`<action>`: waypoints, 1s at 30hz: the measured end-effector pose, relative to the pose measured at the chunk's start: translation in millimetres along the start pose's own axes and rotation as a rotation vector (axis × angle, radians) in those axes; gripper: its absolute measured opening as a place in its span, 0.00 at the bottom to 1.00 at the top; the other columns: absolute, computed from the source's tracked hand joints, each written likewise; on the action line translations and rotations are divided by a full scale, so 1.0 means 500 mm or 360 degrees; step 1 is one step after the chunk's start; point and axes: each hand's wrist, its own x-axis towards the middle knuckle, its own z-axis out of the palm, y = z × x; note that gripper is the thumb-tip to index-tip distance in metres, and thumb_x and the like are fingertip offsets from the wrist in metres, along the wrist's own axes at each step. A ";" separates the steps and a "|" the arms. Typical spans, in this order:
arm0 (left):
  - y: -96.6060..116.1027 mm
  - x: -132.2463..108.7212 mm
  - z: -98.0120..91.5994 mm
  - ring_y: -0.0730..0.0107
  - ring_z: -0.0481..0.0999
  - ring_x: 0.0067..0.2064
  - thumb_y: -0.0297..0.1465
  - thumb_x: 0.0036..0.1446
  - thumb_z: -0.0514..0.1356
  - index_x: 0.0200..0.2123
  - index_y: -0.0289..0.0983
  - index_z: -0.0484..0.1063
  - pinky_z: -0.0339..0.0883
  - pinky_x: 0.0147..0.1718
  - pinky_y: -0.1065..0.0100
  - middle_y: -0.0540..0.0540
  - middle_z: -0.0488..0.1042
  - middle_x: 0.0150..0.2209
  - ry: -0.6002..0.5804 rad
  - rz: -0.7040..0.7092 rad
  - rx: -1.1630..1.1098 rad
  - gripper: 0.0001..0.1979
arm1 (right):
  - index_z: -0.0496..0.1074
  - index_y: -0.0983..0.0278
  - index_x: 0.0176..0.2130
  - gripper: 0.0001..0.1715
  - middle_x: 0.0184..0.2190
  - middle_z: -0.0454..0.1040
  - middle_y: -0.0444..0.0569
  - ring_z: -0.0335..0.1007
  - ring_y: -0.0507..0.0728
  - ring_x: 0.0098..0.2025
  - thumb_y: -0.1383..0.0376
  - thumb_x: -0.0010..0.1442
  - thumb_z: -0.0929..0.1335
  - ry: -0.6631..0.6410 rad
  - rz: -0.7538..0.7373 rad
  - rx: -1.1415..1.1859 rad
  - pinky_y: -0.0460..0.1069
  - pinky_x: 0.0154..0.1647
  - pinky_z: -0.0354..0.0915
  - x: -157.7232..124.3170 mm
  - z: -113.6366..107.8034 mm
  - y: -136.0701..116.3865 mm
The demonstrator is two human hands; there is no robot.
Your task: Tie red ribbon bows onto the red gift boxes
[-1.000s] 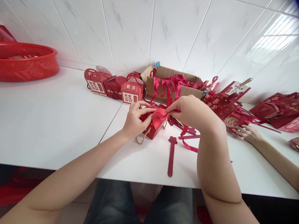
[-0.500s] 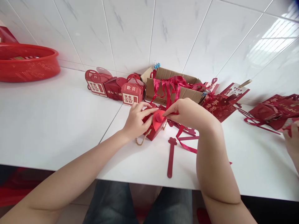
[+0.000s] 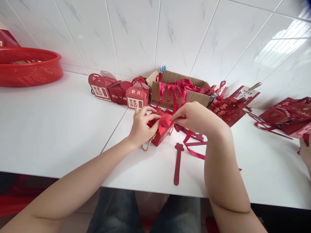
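A small red gift box (image 3: 160,138) with twisted cord handles stands on the white table in front of me. On its top is a brighter red rounded paper flap (image 3: 165,123). My left hand (image 3: 143,127) is wrapped over the box's left side, its fingers bent against the top. With thumb and forefinger my right hand (image 3: 187,116) pinches the flap's right edge. A dark red paper strip with a flower-shaped end (image 3: 178,164) lies nearer the table's front edge. Red ribbon (image 3: 194,153) and more strips lie beside my right forearm, partly hidden by it.
Finished-looking red boxes (image 3: 100,89) stand by the tiled wall. Behind my hands is a cardboard box (image 3: 160,97) of red ribbons. A red plastic basket (image 3: 31,74) sits at far left. At right are red gift bags (image 3: 228,111) and another person's hand (image 3: 305,150) near red boxes (image 3: 284,116).
My left fingers have drawn back slightly from the flap, while my right hand stays at its edge. At far right, the other person's hand has shifted a little lower.
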 end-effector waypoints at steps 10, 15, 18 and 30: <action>-0.002 -0.001 0.001 0.61 0.66 0.45 0.29 0.57 0.60 0.42 0.43 0.79 0.61 0.52 0.54 0.45 0.71 0.43 -0.0036 -0.0028 0.0009 0.11 | 0.80 0.57 0.37 0.15 0.21 0.73 0.44 0.65 0.52 0.24 0.70 0.56 0.65 0.0058 0.0040 -0.0026 0.47 0.26 0.55 -0.004 -0.004 0.003; -0.003 -0.001 0.002 0.61 0.66 0.46 0.29 0.57 0.61 0.41 0.44 0.79 0.61 0.52 0.54 0.45 0.71 0.42 -0.0038 -0.0040 -0.0027 0.10 | 0.81 0.57 0.39 0.16 0.21 0.72 0.45 0.64 0.52 0.23 0.67 0.57 0.64 0.0216 0.0097 0.0011 0.47 0.25 0.55 -0.002 -0.001 0.014; -0.004 -0.001 0.002 0.61 0.66 0.46 0.29 0.57 0.60 0.41 0.44 0.79 0.61 0.52 0.53 0.45 0.71 0.42 -0.0043 -0.0043 -0.0033 0.10 | 0.81 0.56 0.39 0.17 0.20 0.72 0.45 0.63 0.51 0.22 0.67 0.58 0.64 0.0261 0.0149 0.0034 0.47 0.25 0.55 0.003 0.001 0.018; 0.000 -0.003 0.001 0.59 0.65 0.47 0.29 0.57 0.59 0.43 0.44 0.79 0.61 0.52 0.53 0.44 0.71 0.43 -0.0054 -0.0075 0.0024 0.12 | 0.80 0.57 0.39 0.16 0.25 0.75 0.47 0.66 0.54 0.26 0.67 0.58 0.64 0.0363 0.0119 0.0074 0.48 0.26 0.58 0.000 -0.001 0.016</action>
